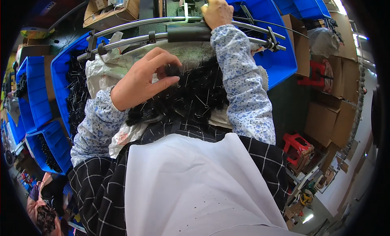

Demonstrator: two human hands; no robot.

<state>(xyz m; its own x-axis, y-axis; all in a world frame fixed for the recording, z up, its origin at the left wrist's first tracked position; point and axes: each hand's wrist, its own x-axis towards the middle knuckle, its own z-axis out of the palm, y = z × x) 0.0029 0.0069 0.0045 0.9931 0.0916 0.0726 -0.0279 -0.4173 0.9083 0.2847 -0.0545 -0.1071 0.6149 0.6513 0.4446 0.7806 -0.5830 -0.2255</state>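
Note:
My left hand [144,75] is curled, with a small black bristly tuft [172,70] between its thumb and fingers. Below it lies a heap of black bristly pieces with thin metal wires [199,92], spread over a whitish cloth in front of my body. At the top, my right hand [219,11] reaches past the metal rails to a green machine part [186,10]. Its fingers are bent at the fixture, and what they grip is too small to make out. Something pale yellow covers its fingertips. Both forearms wear blue-flowered sleeves.
Two shiny rails [134,26] with a black padded roller [189,32] cross ahead of me. A large blue bin [61,75] of black pieces stands left, another blue bin [282,73] right. Cardboard boxes [325,118] and a red stool [295,146] are farther right.

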